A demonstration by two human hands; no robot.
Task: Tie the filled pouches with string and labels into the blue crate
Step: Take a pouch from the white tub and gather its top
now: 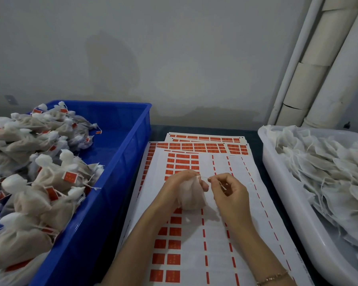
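At centre of the bench, over the label sheets (pixel 215 254):

1. Left hand (pixel 179 188): you had it clamped round the pouch (pixel 191 200), fingers curled at the gathered neck. The pouch's long axis ran twelve to six o'clock, neck up, base touching the sheets.
2. Right hand (pixel 230 189): just beside the neck at three o'clock, thumb and forefinger pinched together on the string (pixel 204 178), which ran from neck to pinch along the nine–three line. Whether a knot was made, I cannot tell. No label showed on this pouch.
3. Blue crate (pixel 132 124): at nine o'clock of your grip and near it, with your left hand the nearer. It was heaped with tied pouches (pixel 50 178) bearing red labels.
4. White tray (pixel 265 153): at three o'clock, holding untied pouches (pixel 318 172).

Judged: tying was unfinished. The drop would go leftward, by the left hand.
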